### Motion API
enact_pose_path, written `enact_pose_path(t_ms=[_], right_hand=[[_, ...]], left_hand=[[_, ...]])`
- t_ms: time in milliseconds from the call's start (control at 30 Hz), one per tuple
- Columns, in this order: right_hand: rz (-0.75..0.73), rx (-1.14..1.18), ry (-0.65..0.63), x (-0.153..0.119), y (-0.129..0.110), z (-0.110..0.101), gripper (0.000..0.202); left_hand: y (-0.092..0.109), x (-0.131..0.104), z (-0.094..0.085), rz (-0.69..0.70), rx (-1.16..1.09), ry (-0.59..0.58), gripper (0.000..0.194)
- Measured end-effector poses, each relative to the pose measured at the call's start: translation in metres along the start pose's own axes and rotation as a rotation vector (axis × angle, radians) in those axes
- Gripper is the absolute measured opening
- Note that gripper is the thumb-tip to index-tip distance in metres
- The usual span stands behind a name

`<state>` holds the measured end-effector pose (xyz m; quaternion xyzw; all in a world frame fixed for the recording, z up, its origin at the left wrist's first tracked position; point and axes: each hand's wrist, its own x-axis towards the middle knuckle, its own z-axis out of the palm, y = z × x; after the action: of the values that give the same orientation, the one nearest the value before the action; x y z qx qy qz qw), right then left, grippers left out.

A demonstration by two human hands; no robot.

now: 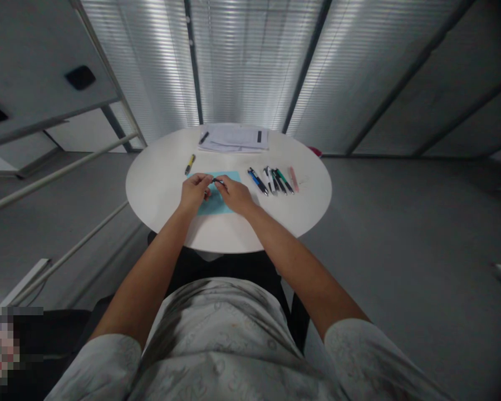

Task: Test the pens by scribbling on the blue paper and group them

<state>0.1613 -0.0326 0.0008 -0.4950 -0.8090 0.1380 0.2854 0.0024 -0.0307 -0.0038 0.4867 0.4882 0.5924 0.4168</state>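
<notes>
Fingertips of my left hand [194,192] and my right hand [236,195] meet over a light blue sheet [215,207] on the round table. Between them is a small dark pen-like piece [218,181], pinched from both sides; most of it is covered by fingers, so its exact kind is unclear. Just right of my right hand lie blue and black pens [258,181] side by side. Farther right are a white pen [269,180], a green-and-black pen [284,181] and a slim pinkish item [294,179]. A yellow-and-black marker [190,164] rests beyond my left hand.
The white round table [158,184] carries a stack of papers [234,139] at its far edge, with a dark pen [204,137] on it. Window blinds [250,67] stand behind. White rails [67,164] run along the left, and a person's pixelated part shows at lower left.
</notes>
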Motion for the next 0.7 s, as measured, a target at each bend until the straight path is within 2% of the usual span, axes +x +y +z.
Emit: enact_pose_path(t_ms=[133, 367, 500, 600, 700], right_hand=[[-0.018, 0.019, 0.004, 0.0000, 0.0000, -0.0021, 0.039], [0.001, 0.040, 0.003, -0.0001, -0.0026, -0.0036, 0.039], [0.013, 0.039, -0.010, -0.0008, -0.0046, -0.0052, 0.039], [0.028, 0.026, -0.012, -0.0009, -0.0044, -0.0057, 0.039], [0.022, 0.027, -0.010, -0.0008, -0.0030, -0.0052, 0.039]], left_hand=[[0.0004, -0.0005, -0.0011, 0.007, -0.025, -0.020, 0.020], [0.0049, -0.0042, -0.0007, 0.026, -0.067, -0.029, 0.034], [0.0029, -0.0027, 0.0006, 0.020, -0.061, 0.018, 0.026], [-0.0012, -0.0007, 0.0009, 0.069, -0.027, 0.071, 0.020], [-0.0046, 0.0001, 0.0008, 0.124, 0.059, 0.067, 0.020]])
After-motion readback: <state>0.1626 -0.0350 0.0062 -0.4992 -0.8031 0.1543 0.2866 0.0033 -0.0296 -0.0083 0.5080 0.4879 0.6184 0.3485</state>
